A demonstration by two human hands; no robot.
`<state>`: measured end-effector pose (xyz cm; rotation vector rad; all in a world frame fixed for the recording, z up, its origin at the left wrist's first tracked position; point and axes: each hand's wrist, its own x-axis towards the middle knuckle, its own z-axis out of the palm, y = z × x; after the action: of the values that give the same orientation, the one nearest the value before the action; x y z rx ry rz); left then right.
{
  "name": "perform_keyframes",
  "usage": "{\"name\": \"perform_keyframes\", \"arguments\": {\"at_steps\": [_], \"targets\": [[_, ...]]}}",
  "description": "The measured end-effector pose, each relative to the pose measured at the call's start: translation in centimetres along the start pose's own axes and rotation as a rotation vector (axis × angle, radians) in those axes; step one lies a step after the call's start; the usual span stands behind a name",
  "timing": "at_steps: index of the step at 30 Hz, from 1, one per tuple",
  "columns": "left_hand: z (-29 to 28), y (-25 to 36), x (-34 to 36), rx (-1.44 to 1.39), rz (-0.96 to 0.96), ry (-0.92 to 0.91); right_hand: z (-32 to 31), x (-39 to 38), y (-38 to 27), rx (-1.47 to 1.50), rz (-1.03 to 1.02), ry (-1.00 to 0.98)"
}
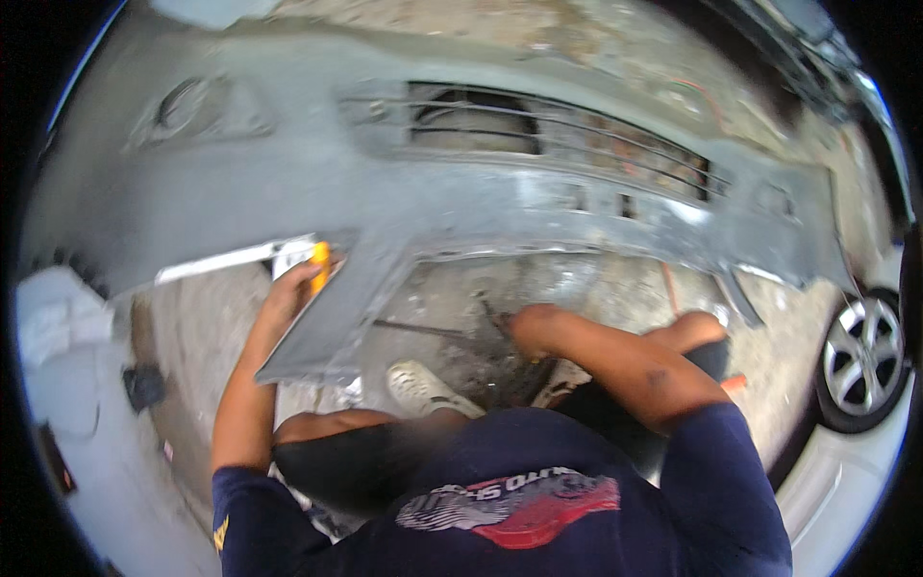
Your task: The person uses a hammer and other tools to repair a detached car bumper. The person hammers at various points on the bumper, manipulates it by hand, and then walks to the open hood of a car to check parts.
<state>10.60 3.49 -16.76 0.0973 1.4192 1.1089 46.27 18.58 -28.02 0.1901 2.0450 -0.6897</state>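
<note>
The left hand [293, 284] reaches forward, arm nearly straight, fingers wrapped around an orange tool [320, 262] pressed at the grey bumper [461, 202] edge. The right hand [531, 327] hangs bent at the wrist, low under the bumper; its fingers cannot be made out.

An outdoor car body repair yard: sanded grey bumper [461, 192], parked car's wheel [862, 358].

one grey car bumper [461, 192]; two hands, left hand [291, 288] and right hand [532, 327]; one orange-and-white object [310, 258]; one white shoe [423, 388]; one car wheel [862, 356]
</note>
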Motion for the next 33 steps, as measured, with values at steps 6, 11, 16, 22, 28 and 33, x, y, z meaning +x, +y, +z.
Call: {"name": "perform_keyframes", "arguments": {"at_steps": [6, 11, 16, 22, 28, 33], "targets": [[-2.2, -2.8, 3.5, 0.113, 0.078, -0.052, -0.5, -0.1, 1.6, 0.025, 0.043, -0.103], [-1.0, -3.3, 2.2, 0.016, 0.092, -0.017, 2.6, 0.7, 3.7, 0.154, 0.130, 0.007], [-5.3, -4.8, 2.6, -0.028, 0.153, -0.106, 4.7, 1.6, 5.8, 0.327, 0.233, 0.021], [-3.6, -5.6, 6.8, -0.137, 0.145, -0.104, 10.7, 2.1, 9.0, 0.144, 0.259, 0.108], [-4.5, -6.8, 9.1, -0.222, 0.206, -0.297, 3.1, -1.5, 0.9, 0.482, 0.474, -0.076], [-4.1, -5.3, 10.0, -0.095, 0.301, -0.325, 5.9, -1.6, 1.7, 0.426, 0.389, 0.050]]}}
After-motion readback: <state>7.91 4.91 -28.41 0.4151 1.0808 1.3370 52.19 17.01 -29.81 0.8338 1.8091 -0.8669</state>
